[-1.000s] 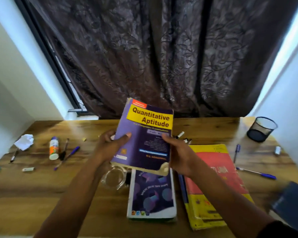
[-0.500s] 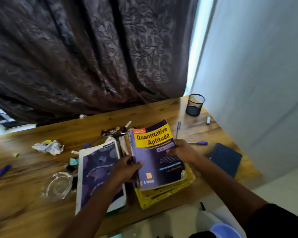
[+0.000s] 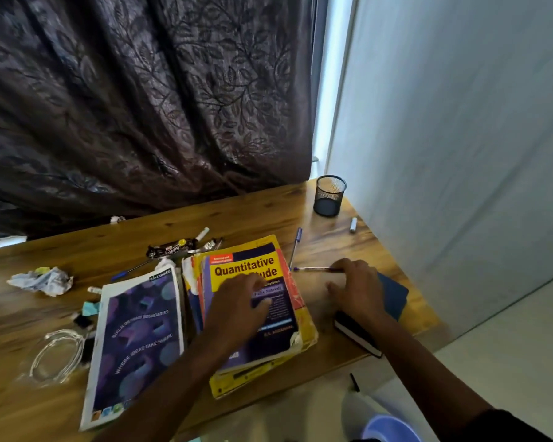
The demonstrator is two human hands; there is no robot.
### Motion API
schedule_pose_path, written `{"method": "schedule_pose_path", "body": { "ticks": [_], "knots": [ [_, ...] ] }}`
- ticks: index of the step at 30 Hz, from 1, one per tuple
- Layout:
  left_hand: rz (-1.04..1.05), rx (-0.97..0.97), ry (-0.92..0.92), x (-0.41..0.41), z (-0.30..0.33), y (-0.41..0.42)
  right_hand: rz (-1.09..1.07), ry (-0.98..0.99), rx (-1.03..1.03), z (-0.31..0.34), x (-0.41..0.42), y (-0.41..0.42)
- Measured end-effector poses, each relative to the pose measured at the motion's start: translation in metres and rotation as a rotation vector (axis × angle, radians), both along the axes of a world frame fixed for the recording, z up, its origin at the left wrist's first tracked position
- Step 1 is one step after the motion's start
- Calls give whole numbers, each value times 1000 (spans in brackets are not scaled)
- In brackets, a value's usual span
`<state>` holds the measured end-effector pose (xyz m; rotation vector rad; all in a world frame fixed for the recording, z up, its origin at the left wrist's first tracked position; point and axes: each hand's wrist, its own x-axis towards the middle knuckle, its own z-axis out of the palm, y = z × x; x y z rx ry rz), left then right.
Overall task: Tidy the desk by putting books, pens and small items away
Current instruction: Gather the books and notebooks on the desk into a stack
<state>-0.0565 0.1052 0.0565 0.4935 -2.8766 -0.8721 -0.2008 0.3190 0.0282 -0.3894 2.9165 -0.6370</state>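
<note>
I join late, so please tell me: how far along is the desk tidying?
Done: Quantitative Aptitude book stacked on the yellow book. In hand: right hand reaches over the blue notebook. Left: pens, crumpled paper, wrapper; mesh cup looks empty.

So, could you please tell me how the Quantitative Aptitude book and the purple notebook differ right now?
The Quantitative Aptitude book lies stacked on a yellow book, under the left hand; the purple notebook lies directly on the desk, untouched. The former has worn corners; the latter looks neat. Both lie face up.
</note>
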Motion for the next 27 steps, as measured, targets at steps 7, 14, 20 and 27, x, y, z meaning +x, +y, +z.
{"method": "schedule_pose_path", "body": {
  "ticks": [7,14,20,27],
  "knots": [
    [-335,227,-167,-50,-7,104,-312,28,99,-24,15,78],
    [-259,361,-343,-86,-27,138,-420,-196,-127,-30,6,80],
    [-67,635,-504,-109,-26,155,-440,-262,-166,-34,20,93],
    [53,796,-526,-94,-29,175,-546,-229,-298,-39,47,109]
  ]
}}
